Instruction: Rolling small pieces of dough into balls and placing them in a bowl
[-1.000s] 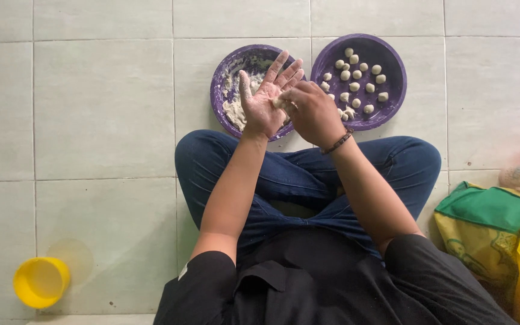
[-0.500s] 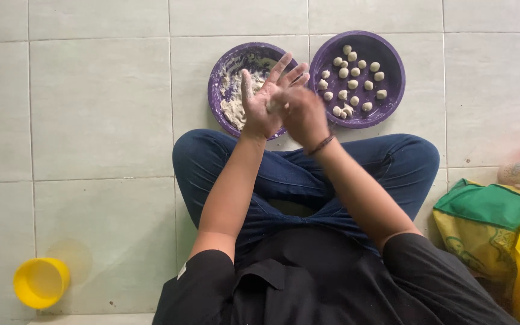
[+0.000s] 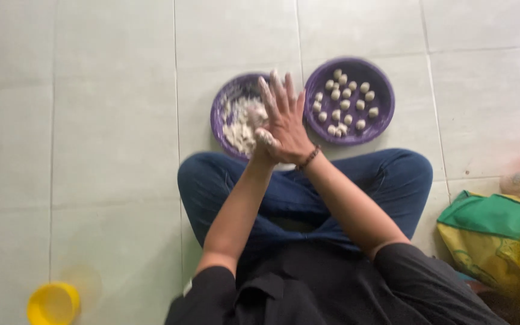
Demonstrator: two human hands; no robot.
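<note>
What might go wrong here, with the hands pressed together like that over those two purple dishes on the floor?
The right hand lies flat over the left hand, both dusted white. Whatever is between them is hidden, and it could perhaps slip out onto the tile floor.

Loose white dough in the left purple dish might stick to the palms.

The dish of small dough balls sits close to the knee, so a leg shift could nudge it.

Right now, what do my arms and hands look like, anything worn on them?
Both forearms are bare below short black sleeves that end above the elbows. The right wrist carries a thin dark beaded bracelet. The right hand lies over the left hand, so little of the left one shows; the visible part is smeared with white dough. No rings, watch or gloves can be seen.
</note>
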